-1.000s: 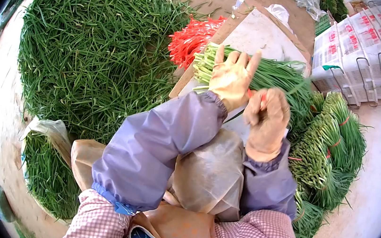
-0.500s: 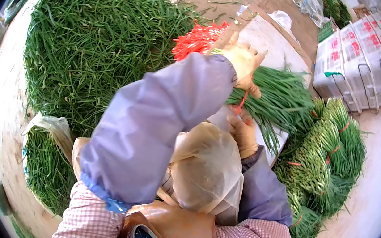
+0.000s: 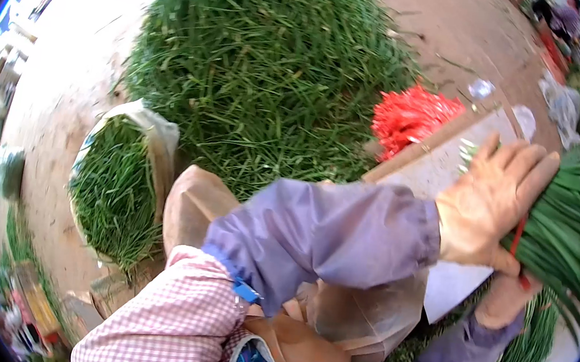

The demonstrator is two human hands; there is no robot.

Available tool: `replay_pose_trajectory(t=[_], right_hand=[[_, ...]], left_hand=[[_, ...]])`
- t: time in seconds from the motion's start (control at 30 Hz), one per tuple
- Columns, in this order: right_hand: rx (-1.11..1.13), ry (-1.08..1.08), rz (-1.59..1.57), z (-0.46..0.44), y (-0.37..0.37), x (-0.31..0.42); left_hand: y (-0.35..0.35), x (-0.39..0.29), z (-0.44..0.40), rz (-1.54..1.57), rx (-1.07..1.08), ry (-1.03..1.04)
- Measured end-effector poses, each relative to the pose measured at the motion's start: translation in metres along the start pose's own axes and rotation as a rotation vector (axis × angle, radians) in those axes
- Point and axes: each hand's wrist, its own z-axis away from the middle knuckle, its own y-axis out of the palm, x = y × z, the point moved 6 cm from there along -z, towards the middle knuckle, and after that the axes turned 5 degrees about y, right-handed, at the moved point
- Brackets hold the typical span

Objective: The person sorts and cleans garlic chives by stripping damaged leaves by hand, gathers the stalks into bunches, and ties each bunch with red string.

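A bundle of long green stalks [image 3: 579,216] lies at the right over the white board [image 3: 447,291]. Across the bundle's pale stem end lies my left hand [image 3: 494,199], gloved, its fingers wrapped over the stalks and its thumb near a red tie [image 3: 517,241]. The tie runs around the bundle just right of that hand. Below, my right hand [image 3: 507,298] is closed at the tie's lower end, its fingertips partly hidden by my left thumb and the stalks.
Loose green stalks form a big heap [image 3: 260,69] at the upper middle. Red ties [image 3: 413,120] lie beside the board. A filled bag [image 3: 119,189] stands at the left. More bundles [image 3: 526,347] lie at the lower right. Another person [image 3: 563,23] is far off at the upper right.
The view has swung right, putting the board and heap in different places. My left hand, spread above the stems earlier, now grips the bundle. My right hand has stayed by the red tie.
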Motion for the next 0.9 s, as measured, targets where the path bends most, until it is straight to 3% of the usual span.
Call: replay_pose_trajectory(t=[0.1, 0.13, 0.17, 0.2, 0.23, 0.3, 0.33, 0.37, 0.43, 0.47, 0.53, 0.6, 0.63, 0.67, 0.73, 0.77, 0.8, 0.83, 0.9], right_hand=[[-0.222, -0.489, 0.526, 0.005, 0.029, -0.041], [-0.211, -0.503, 0.613, 0.007, 0.028, -0.054], [-0.201, -0.521, 0.698, 0.01, 0.028, -0.066], [-0.075, -0.425, 0.685, -0.001, 0.022, -0.092], [0.061, -0.296, 0.673, -0.001, 0.021, -0.119], [0.142, -0.194, 0.335, -0.001, 0.022, -0.105], [0.157, -0.195, 0.226, 0.002, 0.025, -0.1], [0.157, -0.236, 0.198, 0.005, 0.031, -0.103], [0.061, -0.448, 0.454, 0.022, 0.05, -0.131], [-0.062, -0.573, 0.608, 0.014, 0.053, -0.125], [0.035, -0.183, 0.348, 0.012, 0.05, -0.122], [-0.095, 0.069, -0.32, 0.021, 0.051, -0.13], [-0.096, 0.159, -0.112, 0.024, 0.05, -0.138], [-0.106, 0.358, -0.439, 0.028, 0.058, -0.148], [0.015, -0.107, 0.211, 0.017, 0.036, -0.236], [0.119, 0.255, 0.043, 0.027, 0.04, -0.222], [0.22, 0.622, -0.14, 0.045, 0.058, -0.182], [0.22, 0.615, -0.095, 0.046, 0.058, -0.152], [0.256, 0.554, -0.12, 0.06, 0.059, -0.162]], left_hand=[[0.007, 0.032, 0.054, 0.092, -0.004, -0.254], [0.017, 0.052, 0.084, 0.118, 0.016, -0.365], [0.028, 0.066, 0.114, 0.134, 0.02, -0.31], [0.037, 0.084, 0.131, 0.123, 0.007, -0.247], [0.06, 0.095, 0.141, 0.274, -0.062, -0.393], [0.029, 0.055, 0.114, 0.255, -0.01, -0.482], [0.014, 0.042, 0.105, 0.253, -0.096, -0.405], [0.008, 0.044, 0.108, 0.159, -0.019, -0.439], [0.02, 0.073, 0.128, 0.086, 0.226, -0.471], [0.022, 0.068, 0.118, 0.014, 0.207, -0.407], [0.003, 0.042, 0.077, -0.075, 0.268, -0.353], [0.009, 0.028, 0.057, -0.186, 0.319, -0.287], [0.019, 0.029, 0.053, -0.246, 0.369, -0.26], [0.025, 0.029, 0.042, -0.314, 0.406, -0.225], [0.025, 0.05, 0.053, -0.175, 0.593, -0.252], [0.007, 0.061, 0.063, -0.092, 0.397, -0.258], [-0.004, 0.085, 0.072, -0.119, 0.366, -0.389], [-0.019, 0.108, 0.089, 0.019, 0.209, -0.548], [-0.041, 0.143, 0.122, 0.408, -0.124, -0.806]])
